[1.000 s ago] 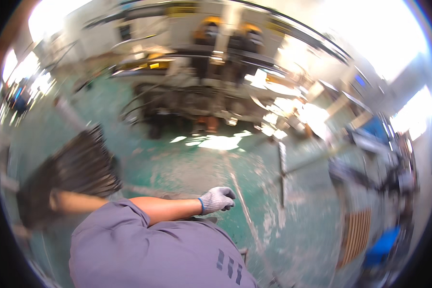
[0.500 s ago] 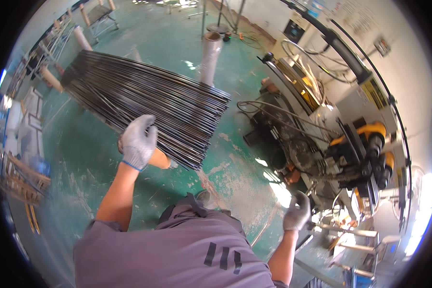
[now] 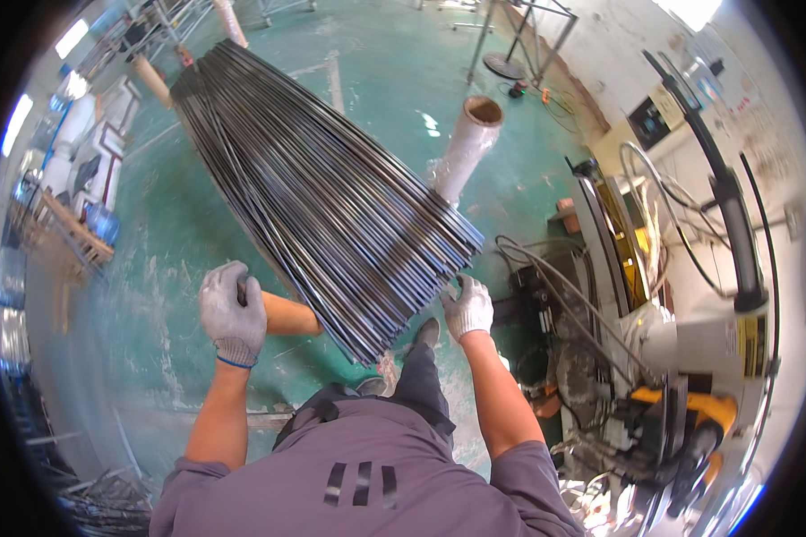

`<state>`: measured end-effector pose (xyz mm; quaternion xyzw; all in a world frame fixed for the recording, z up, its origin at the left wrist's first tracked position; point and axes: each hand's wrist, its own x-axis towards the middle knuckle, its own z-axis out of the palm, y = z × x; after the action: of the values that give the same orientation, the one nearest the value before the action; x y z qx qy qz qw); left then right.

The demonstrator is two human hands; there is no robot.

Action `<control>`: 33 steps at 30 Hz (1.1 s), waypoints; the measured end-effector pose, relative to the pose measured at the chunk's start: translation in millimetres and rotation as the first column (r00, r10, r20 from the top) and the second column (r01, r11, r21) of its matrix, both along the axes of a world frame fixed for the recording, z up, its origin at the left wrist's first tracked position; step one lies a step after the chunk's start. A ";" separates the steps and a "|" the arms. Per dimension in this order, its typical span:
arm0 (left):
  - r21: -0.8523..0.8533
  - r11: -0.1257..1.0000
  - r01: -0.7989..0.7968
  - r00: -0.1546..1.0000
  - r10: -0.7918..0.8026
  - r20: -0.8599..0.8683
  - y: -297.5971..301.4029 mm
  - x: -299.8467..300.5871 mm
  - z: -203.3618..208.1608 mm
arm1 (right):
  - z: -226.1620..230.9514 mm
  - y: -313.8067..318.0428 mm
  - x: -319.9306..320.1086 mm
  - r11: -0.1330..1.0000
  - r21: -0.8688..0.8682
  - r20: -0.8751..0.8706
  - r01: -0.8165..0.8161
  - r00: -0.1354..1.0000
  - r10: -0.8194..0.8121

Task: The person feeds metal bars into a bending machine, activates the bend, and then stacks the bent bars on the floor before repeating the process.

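Note:
A long stack of dark metal bars [image 3: 331, 197] runs from the far left toward me, its near ends fanned unevenly. At its near left side is my left hand [image 3: 233, 311], in a pale knit glove, fingers curled in. A dark patch shows between thumb and fingers; what it is I cannot make out. My right hand [image 3: 468, 309], gloved alike, is beside the bar ends at the near right corner. Its thumb and fingers are apart, with nothing visible between them. A brown cardboard tube [image 3: 288, 316] sticks out from under the stack next to my left hand.
An upright tube wrapped in clear film [image 3: 466, 152] stands against the stack's right side. Machinery with hoses [image 3: 591, 295] and a yellow-black motor unit [image 3: 690, 416] crowds the right. A wooden rack [image 3: 67, 228] and large water bottles [image 3: 101, 224] are at the left.
My right hand has come from the lower right to the bar ends. My left hand has moved slightly down and left, off the stack's side. The view has turned and I stand nearer the stack.

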<state>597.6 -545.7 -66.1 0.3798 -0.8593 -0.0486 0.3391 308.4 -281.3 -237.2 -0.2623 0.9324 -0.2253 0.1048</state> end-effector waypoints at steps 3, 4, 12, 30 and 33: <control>-0.097 0.994 -0.044 0.986 0.059 0.158 -1.7 -11.5 -2.6 | -15.1 -48.1 -61.0 0.991 0.122 0.025 -0.049 0.999 0.047; -0.112 0.991 -0.068 0.971 0.092 0.219 -0.7 -16.7 -2.5 | -19.4 -61.9 -80.0 0.990 0.132 0.035 -0.051 0.998 0.046; -0.151 0.970 -0.191 0.911 0.232 0.339 -2.8 -33.7 -6.9 | -78.6 -149.2 -144.8 0.909 0.397 -0.036 -0.123 0.988 0.149; -0.137 0.944 -0.301 0.883 0.330 0.333 -7.9 -40.0 -7.6 | -85.8 -160.6 -181.7 0.699 0.517 0.171 -0.494 0.860 0.481; -0.187 0.948 -0.257 0.903 0.304 0.304 -10.0 -37.9 -7.8 | -84.2 -162.5 -170.5 0.688 0.522 0.219 -0.504 0.859 0.463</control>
<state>559.7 -555.7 -73.9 0.4774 -0.8411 0.1262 0.2206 137.8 -443.8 -321.4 -0.4474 0.8497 0.0860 0.2654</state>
